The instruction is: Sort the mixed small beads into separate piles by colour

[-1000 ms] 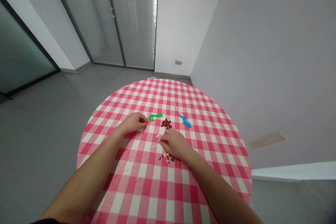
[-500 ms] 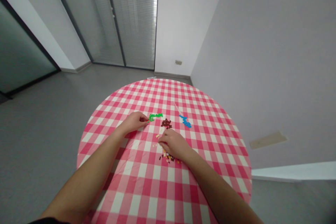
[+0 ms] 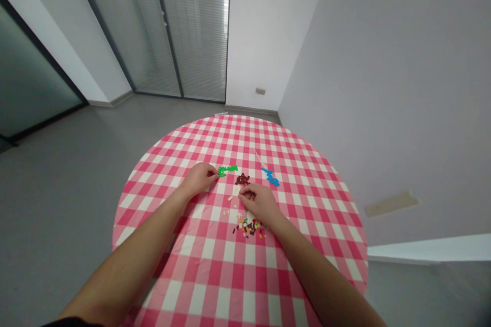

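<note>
My left hand (image 3: 200, 179) has its fingers pinched together at the left end of a cluster of small green pieces (image 3: 229, 168). Whatever lies between those fingertips is too small to make out. My right hand (image 3: 261, 201) hovers low over the cloth, thumb and fingers closed in a pinch whose contents I cannot tell. Just beyond it sits a heap of small dark brown pieces (image 3: 242, 179). Nearer to me, partly beneath the right hand, lies a scattered mix of tiny coloured pieces (image 3: 251, 227). A few pale cream pieces (image 3: 230, 198) are spread left of the right fingertips.
Small blue pieces (image 3: 271, 178) form a cluster on the right, beside a thin clear strip (image 3: 260, 158). Everything rests on a round table with a red-and-white checked cloth (image 3: 215, 276). A wall (image 3: 402, 87) rises to the right; glass doors (image 3: 192, 25) stand behind.
My right hand has shifted up and slightly right, uncovering more of the mixed pieces. My left fingertips have moved slightly right, closer against the green cluster.
</note>
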Demonstrator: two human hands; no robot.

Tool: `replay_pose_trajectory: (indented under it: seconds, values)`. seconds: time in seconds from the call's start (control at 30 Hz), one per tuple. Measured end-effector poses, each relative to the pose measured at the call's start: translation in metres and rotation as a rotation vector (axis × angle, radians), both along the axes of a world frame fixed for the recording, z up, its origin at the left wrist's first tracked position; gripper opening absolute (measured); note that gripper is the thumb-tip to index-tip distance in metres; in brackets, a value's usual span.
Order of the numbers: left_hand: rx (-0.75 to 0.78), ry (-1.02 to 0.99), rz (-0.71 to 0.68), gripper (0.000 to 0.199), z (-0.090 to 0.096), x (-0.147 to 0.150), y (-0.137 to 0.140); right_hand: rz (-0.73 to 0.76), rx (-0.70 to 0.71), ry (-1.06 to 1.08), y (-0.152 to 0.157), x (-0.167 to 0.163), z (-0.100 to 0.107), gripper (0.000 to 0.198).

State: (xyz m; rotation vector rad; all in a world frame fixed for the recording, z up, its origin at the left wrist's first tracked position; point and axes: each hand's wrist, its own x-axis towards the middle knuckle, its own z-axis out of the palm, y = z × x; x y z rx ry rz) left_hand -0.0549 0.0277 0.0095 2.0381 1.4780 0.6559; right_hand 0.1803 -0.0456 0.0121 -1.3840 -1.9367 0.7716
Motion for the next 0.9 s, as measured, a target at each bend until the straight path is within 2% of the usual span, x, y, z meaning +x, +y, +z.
replay_pose_trajectory:
  seconds: [0.07,0.13,0.23,0.47,0.67,0.9]
  values:
    - [0.096,0.021,-0.004,0.017,0.002,0.007,-0.003,-0.039,0.026,0.028,0.003,0.003,-0.004,0.011]
    - [0.141,-0.025,-0.070,0.015,0.004,0.015,-0.010,-0.055,0.067,0.064,0.006,0.006,-0.008,0.013]
    - [0.134,-0.149,-0.221,0.012,0.008,0.029,-0.022,-0.066,0.109,0.110,0.008,0.008,-0.012,0.015]
    - [0.177,-0.285,-0.348,0.011,0.010,0.046,-0.037,-0.100,0.111,0.231,0.005,0.004,-0.012,0.007]
    - [0.241,-0.248,-0.412,0.011,0.006,0.047,-0.034,-0.099,0.099,0.268,0.004,0.003,-0.012,0.012]
    - [0.230,-0.235,-0.377,0.011,0.006,0.047,-0.035,-0.093,0.073,0.300,0.003,0.002,-0.010,0.018]
